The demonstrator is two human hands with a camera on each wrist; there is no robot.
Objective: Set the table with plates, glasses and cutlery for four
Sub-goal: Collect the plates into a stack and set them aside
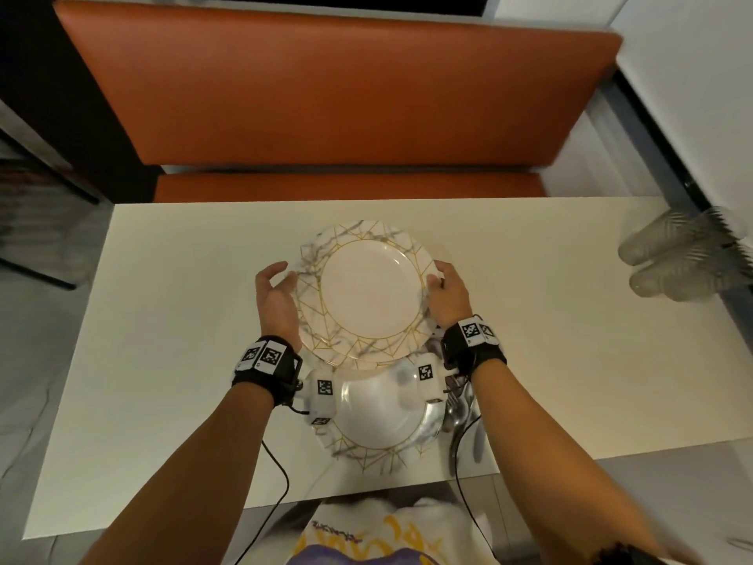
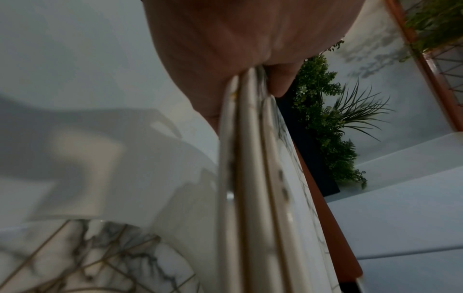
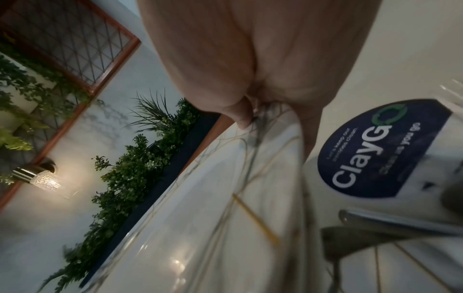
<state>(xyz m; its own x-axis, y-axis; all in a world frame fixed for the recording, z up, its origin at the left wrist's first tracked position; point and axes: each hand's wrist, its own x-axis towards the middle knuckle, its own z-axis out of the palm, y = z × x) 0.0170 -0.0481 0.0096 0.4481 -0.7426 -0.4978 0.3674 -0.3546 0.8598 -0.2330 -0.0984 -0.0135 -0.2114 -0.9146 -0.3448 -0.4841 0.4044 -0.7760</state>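
Plates in my hands: I hold a stack of plates above the table, near its middle; marbled rims with gold lines. My left wrist view shows three rim edges pressed together.
My left hand: my left hand is at 9 o'clock of the stack, palm against the rim, fingers curled over the far edge. In the wrist view the rims run up into my palm with a fingertip on the other side.
My right hand: my right hand is at 3 o'clock of the stack, thumb on top of the rim, fingers wrapped under it. From that wrist, the thumb tip presses on the marbled rim.
Plate on the table: one more plate of the same pattern lies flat at 6 o'clock of the held stack, close to my edge of the table, partly hidden by my wrist cameras.
Cutlery: cutlery lies just beside that plate at its 3 o'clock, under my right forearm; which pieces, I cannot tell.
Glasses: clear glasses sit at the table's right end, at 3 o'clock, well apart from the plates; blurred.
Table: pale tabletop; a round blue "ClayGo" sticker shows near my right hand.
Bench: an orange bench stands at 12 o'clock, beyond the far edge.
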